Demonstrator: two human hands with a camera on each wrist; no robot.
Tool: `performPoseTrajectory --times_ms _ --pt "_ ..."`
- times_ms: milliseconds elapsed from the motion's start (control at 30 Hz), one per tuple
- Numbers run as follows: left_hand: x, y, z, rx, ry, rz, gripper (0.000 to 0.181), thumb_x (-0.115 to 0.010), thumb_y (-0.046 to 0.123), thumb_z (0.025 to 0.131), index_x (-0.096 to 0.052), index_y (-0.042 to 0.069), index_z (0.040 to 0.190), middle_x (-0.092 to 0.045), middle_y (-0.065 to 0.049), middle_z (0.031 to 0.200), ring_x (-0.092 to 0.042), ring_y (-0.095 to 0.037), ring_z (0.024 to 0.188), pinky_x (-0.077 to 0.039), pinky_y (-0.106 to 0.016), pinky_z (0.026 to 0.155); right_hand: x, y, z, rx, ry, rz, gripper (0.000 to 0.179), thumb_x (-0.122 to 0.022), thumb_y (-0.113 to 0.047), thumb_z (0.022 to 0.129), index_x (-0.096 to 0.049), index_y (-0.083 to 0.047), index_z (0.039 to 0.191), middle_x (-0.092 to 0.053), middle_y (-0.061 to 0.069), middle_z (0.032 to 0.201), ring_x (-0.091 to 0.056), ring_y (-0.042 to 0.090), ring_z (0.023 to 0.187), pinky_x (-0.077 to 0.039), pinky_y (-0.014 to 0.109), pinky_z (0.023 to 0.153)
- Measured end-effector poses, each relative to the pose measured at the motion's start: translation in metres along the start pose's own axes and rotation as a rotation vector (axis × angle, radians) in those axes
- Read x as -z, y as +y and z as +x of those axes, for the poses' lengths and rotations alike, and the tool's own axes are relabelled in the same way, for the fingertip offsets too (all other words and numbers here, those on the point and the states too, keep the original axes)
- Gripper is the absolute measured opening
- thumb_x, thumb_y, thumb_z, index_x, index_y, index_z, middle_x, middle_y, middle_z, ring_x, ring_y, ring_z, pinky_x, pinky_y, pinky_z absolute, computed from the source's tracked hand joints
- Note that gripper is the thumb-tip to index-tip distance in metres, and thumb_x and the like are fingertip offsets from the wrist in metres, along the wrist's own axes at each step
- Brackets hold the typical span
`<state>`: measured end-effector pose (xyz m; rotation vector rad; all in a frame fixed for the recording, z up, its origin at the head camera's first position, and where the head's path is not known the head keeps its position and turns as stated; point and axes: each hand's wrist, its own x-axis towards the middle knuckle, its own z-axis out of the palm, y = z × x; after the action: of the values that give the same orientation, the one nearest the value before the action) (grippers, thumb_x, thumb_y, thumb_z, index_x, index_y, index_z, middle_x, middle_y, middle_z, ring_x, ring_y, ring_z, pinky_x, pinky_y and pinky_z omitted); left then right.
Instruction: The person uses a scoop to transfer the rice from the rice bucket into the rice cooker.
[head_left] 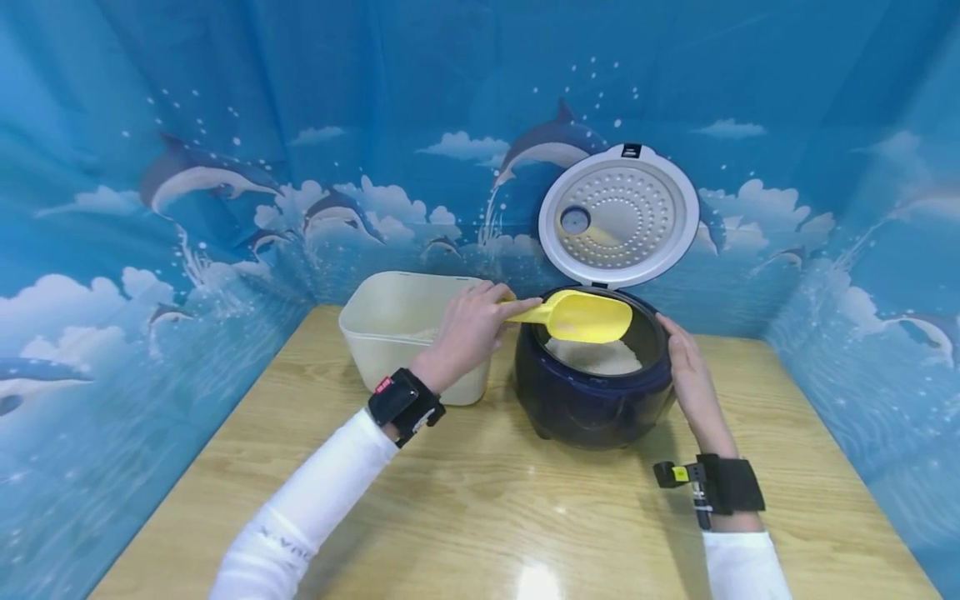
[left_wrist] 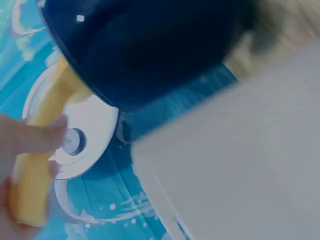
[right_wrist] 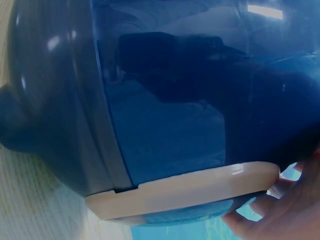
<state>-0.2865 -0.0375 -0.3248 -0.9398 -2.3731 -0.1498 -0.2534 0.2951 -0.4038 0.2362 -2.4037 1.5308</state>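
Observation:
My left hand (head_left: 468,325) grips the handle of a yellow scoop (head_left: 590,317). Its bowl is tilted over the open top of a dark blue rice cooker (head_left: 592,410). Whitish grains that look like rice (head_left: 603,358) lie inside the cooker. On the cooker's right side, my right hand (head_left: 688,371) rests with extended fingers near the rim. The left wrist view is blurred but shows fingers round the scoop handle (left_wrist: 32,190). In the right wrist view, fingertips touch the cooker near a pale side strip (right_wrist: 190,192).
A cream-coloured bin (head_left: 371,354) stands left of the cooker, partly behind my left hand, with some pale contents. The cooker's lid (head_left: 618,217) is raised at the back. Behind the wooden table (head_left: 480,508) hangs a blue dolphin-print cloth (head_left: 420,100), which also covers both sides.

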Motion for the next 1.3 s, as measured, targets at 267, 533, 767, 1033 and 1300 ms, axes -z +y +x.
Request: performPoseTrajectory --times_ms 267,533,767,1033,1300 --pt "-0.001 0.0 -0.003 -0.205 0.25 0.249 0.058 -0.066 -0.005 0.094 -0.067 0.037 0.134 -0.069 0.001 0.109 -0.059 -0.019 0.095 -0.043 -0.031 0.076 -0.001 0.001 0.001 0.04 0.015 0.008 0.054 -0.023 -0.031 0.113 -0.03 -0.004 0.158 -0.023 0.025 0.163 -0.015 0.047 0.15 -0.009 0.066 0.117" --pt "0.003 -0.006 -0.001 -0.086 0.25 0.141 0.065 -0.067 -0.011 0.085 -0.068 0.035 0.132 -0.07 -0.001 0.107 -0.06 -0.021 0.095 -0.042 -0.033 0.075 0.0 0.001 0.002 0.013 0.002 0.011 0.055 -0.021 -0.033 0.113 -0.028 -0.007 0.16 -0.02 0.023 0.165 -0.011 0.046 0.151 -0.007 0.067 0.117" --pt "0.007 -0.025 -0.007 0.104 0.167 -0.169 0.046 -0.081 0.015 0.088 -0.07 0.026 0.131 -0.072 -0.004 0.101 -0.06 -0.022 0.088 -0.045 -0.032 0.072 0.0 -0.001 -0.001 0.003 -0.004 -0.009 0.055 -0.02 -0.034 0.113 -0.026 -0.005 0.16 -0.019 0.024 0.165 -0.011 0.047 0.151 -0.008 0.068 0.117" --pt "0.033 -0.083 -0.04 0.367 0.084 -0.318 0.043 -0.075 0.026 0.093 -0.066 0.023 0.135 -0.073 -0.009 0.119 -0.064 -0.021 0.078 -0.045 -0.032 0.06 -0.002 -0.001 -0.001 0.021 0.006 -0.005 0.054 -0.02 -0.032 0.113 -0.028 -0.004 0.159 -0.021 0.025 0.164 -0.013 0.047 0.151 -0.008 0.066 0.117" --pt "0.079 -0.154 -0.083 0.524 -0.075 -0.14 0.041 -0.072 0.025 0.096 -0.065 0.016 0.136 -0.072 -0.017 0.107 -0.049 -0.024 0.058 -0.036 -0.034 0.053 -0.001 -0.003 -0.002 0.031 0.01 -0.023 0.054 -0.02 -0.032 0.113 -0.029 -0.005 0.159 -0.021 0.026 0.164 -0.013 0.048 0.15 -0.008 0.068 0.117"
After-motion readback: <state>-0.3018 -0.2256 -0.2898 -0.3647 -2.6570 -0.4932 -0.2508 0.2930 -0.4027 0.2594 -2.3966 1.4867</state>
